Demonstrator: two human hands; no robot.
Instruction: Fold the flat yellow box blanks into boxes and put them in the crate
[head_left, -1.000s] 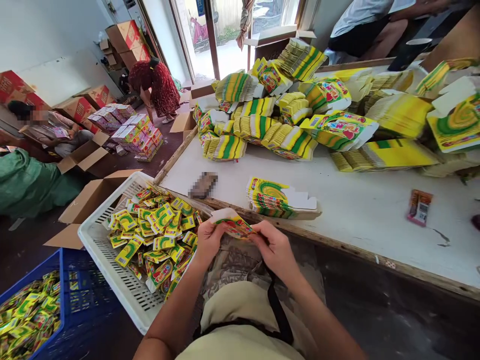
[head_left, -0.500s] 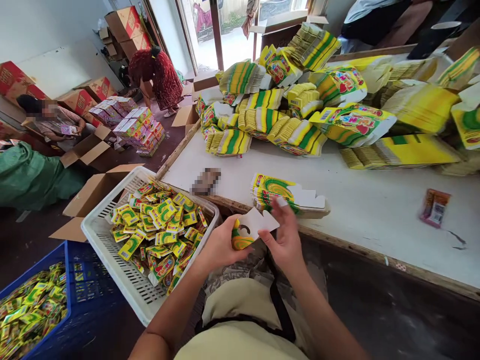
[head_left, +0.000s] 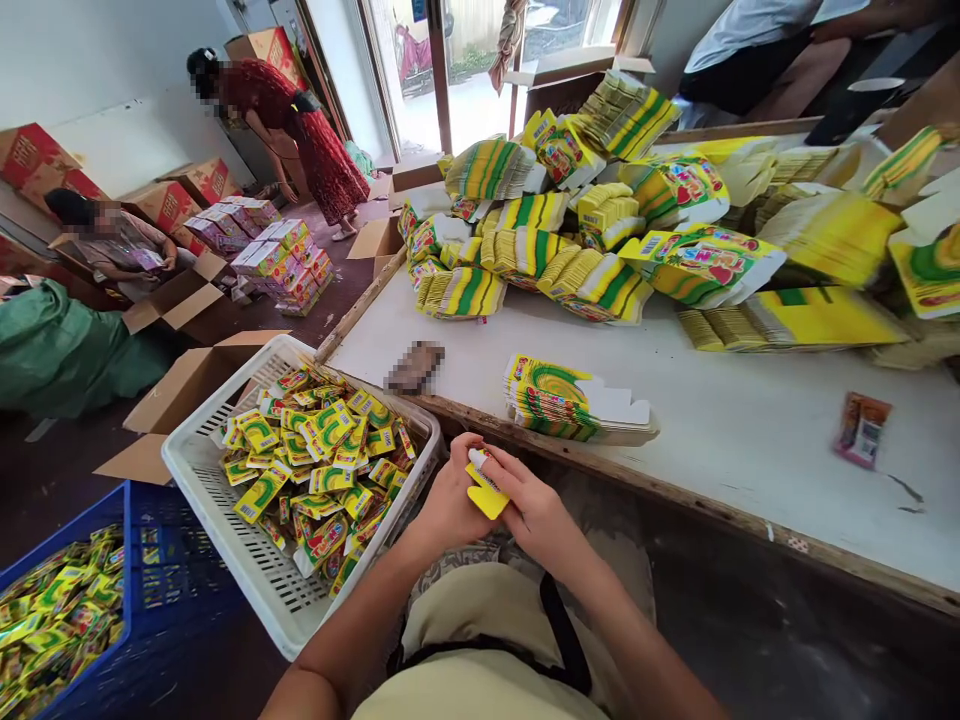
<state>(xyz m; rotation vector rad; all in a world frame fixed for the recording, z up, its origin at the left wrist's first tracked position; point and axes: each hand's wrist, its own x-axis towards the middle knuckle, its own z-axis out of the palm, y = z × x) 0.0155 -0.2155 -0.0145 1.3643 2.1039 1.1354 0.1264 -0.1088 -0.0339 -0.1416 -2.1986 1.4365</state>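
Observation:
Between my two hands, just off the table's front edge, is a small yellow cardboard box [head_left: 487, 492] with a flap sticking out. My left hand [head_left: 452, 505] is closed around its left side. My right hand [head_left: 531, 497] presses on it from the right, fingers over the top; part of the box is hidden by them. Close in front, a stack of flat yellow-and-green boxes [head_left: 551, 400] lies on the white table [head_left: 465, 350]. To my left stands a white plastic basket [head_left: 251, 560] full of yellow boxes [head_left: 330, 430].
Piles of flat yellow cartons [head_left: 525, 240] cover the table's far side. A small packet [head_left: 862, 430] lies at right, a blurred item [head_left: 415, 367] at left. A blue crate [head_left: 180, 570] stands lower left, near open cardboard boxes [head_left: 180, 385]. One person [head_left: 300, 130] stands bending; others sit.
My hands have come together over the box, and its open white flaps no longer show. My right hand has moved left and down onto it. The person in red has straightened up somewhat.

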